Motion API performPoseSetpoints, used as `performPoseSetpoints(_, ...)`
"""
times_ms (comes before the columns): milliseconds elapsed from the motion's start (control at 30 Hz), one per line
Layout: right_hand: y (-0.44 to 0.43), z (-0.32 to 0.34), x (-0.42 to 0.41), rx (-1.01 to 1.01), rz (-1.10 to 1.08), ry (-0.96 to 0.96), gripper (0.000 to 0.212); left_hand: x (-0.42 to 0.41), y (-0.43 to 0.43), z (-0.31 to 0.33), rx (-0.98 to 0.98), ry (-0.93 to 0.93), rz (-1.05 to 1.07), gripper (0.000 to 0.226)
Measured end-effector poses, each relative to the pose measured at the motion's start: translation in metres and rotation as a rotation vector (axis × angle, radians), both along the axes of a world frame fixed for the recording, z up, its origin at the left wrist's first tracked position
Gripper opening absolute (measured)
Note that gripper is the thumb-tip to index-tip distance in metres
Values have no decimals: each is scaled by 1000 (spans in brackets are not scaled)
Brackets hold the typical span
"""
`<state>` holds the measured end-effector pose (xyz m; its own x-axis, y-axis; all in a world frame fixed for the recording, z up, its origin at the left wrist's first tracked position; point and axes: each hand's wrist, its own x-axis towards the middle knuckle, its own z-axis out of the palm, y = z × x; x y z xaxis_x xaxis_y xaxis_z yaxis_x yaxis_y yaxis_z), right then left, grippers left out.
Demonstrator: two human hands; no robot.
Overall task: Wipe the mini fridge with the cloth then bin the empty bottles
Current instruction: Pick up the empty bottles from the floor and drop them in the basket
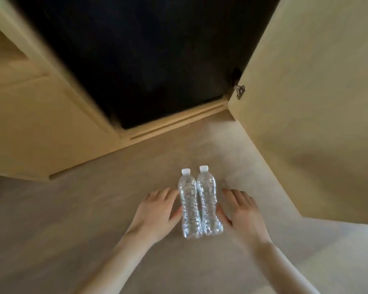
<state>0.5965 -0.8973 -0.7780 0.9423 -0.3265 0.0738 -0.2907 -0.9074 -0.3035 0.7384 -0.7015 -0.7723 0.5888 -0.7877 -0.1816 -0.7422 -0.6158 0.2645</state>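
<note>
Two clear, crinkled plastic bottles with white caps lie side by side on the floor, caps pointing away from me: the left bottle (pixel 188 205) and the right bottle (pixel 207 200). My left hand (pixel 157 211) rests flat on the floor against the left bottle's side, fingers spread. On the other side, my right hand (pixel 240 211) lies flat against the right bottle. Neither hand wraps around a bottle. The black front of the mini fridge (pixel 145 58) fills the cabinet opening ahead. No cloth is in view.
A light wooden cabinet (pixel 40 115) frames the fridge on the left. Its door (pixel 310 92) stands swung out on the right, with a metal hinge (pixel 240 90) at its inner edge. Beige carpet (pixel 72 219) covers the floor.
</note>
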Motion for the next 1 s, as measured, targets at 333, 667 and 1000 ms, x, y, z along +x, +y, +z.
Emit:
performPoseSetpoints(333, 2, -120, 0, 182, -162, 161, 69, -12, -16, -128, 90, 207, 193, 73)
performPoseSetpoints(667, 18, -123, -3, 444, -439, 301, 60, -37, -40, -133, -17, 625, 542, 50)
performPoseSetpoints(1000, 16, -18, -12, 546, -482, 195, 51, -32, -23, -15, -133, 656, 662, 46)
